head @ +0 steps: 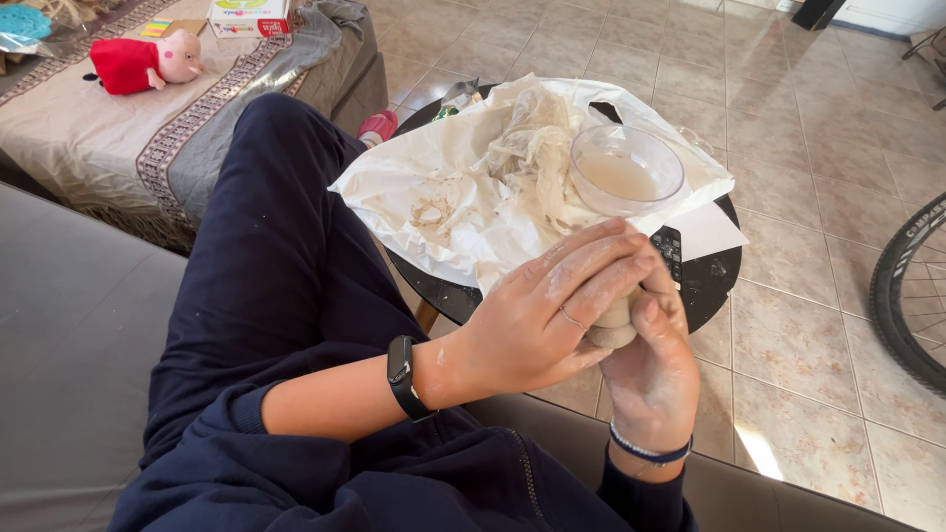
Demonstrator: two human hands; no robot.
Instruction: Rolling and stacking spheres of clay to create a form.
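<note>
Both hands are pressing together around 1 clay lump [616,320], left hand [537,320] wrapping over, right hand [650,369] cupping beneath, just near the water bowl [627,169]. Squeezing harder is likely risking cracks or a slip floorward.

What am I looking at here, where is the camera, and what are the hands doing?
There is no machine: the single picture comes from a camera worn on a person's head, looking down at their own lap and two bare hands. The left hand, with a ring and a black wristband, and the right hand, with a blue bracelet, close together around a pale lump of clay; both are dusted with it. Ahead stands a small round black table covered by a crumpled white plastic sheet, with a clear bowl of cloudy water on it. A pink and red plush toy lies on a bed to the left.
</note>
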